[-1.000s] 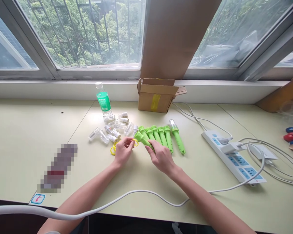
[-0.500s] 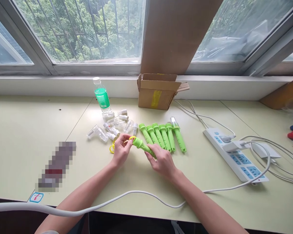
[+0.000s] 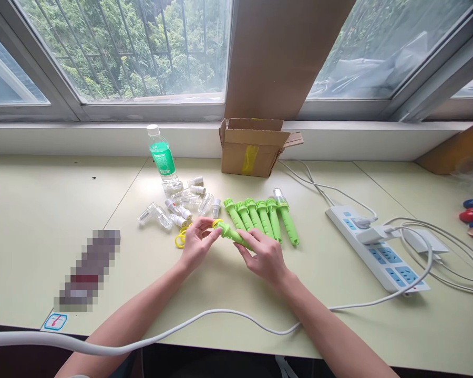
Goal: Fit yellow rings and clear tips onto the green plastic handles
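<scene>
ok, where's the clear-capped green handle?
Head view, right of centre: the clear-capped green handle lies at the right end of the row of green handles, beyond the right hand and left of the white power strip.

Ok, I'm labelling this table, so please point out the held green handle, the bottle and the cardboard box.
Held green handle [image 3: 232, 234]: head view, on its body below the threaded end.
Bottle [image 3: 163, 158]: head view, on its green label.
Cardboard box [image 3: 237, 157]: head view, on its front wall.
</scene>
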`<state>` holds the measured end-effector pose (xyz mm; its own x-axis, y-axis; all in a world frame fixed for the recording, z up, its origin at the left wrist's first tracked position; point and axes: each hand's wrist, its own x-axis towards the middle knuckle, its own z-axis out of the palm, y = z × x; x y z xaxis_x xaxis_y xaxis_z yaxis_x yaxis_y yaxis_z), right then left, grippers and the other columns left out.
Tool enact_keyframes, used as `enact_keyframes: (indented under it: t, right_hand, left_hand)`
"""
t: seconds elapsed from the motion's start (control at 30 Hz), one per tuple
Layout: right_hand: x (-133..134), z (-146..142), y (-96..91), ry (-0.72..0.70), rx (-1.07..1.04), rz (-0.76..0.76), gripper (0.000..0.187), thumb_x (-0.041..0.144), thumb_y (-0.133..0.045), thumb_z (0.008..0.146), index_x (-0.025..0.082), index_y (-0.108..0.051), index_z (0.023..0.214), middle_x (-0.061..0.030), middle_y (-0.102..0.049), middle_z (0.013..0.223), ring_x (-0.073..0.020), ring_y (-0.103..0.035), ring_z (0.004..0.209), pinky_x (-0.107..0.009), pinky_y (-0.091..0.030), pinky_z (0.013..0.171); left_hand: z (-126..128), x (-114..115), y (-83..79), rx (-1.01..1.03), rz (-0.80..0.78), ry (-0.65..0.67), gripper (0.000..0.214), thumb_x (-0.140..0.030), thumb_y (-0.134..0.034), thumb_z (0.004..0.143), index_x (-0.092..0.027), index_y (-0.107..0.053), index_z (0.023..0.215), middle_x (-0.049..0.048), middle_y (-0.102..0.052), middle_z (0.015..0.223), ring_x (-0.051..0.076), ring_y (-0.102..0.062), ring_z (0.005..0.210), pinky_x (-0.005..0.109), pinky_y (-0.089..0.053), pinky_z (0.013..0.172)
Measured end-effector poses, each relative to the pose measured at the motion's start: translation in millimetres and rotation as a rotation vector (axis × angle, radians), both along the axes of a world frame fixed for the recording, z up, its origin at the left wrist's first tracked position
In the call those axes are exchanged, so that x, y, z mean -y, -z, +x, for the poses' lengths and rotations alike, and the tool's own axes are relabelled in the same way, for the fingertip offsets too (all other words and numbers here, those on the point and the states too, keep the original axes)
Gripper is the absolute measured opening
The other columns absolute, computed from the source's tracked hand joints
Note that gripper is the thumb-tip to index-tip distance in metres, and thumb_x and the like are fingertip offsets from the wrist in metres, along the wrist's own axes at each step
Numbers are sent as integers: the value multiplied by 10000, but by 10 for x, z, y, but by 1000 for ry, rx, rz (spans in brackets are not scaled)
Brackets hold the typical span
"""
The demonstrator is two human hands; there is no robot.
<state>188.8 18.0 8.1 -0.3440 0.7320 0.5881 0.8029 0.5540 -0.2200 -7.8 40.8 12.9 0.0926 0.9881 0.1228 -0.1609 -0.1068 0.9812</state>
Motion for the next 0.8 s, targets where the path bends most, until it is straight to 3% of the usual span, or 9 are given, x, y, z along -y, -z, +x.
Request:
enact_keyframes:
  t: [0.27, 0.8]
  right_hand:
    - [-41, 56, -17, 11, 20, 80, 268, 280, -585, 859, 219, -654, 1111, -56, -651, 782, -147, -571, 603, -249, -382, 498]
    - [-28, 57, 20, 2, -11, 54, 295, 279, -584, 859, 233, -653, 1143, -48, -621, 732, -140, -549, 570, -240, -363, 472]
  left_hand:
    - [-21, -42, -46, 114, -104, 118, 291, -291, -721, 731, -180, -514, 903, 84, -646, 1070, 169, -625, 880, 330, -539, 756]
    - [-49, -59, -78, 36, -85, 204, 257, -282, -693, 760, -174, -466, 819, 88, -592, 1121, 182, -584, 982, 325, -535, 774]
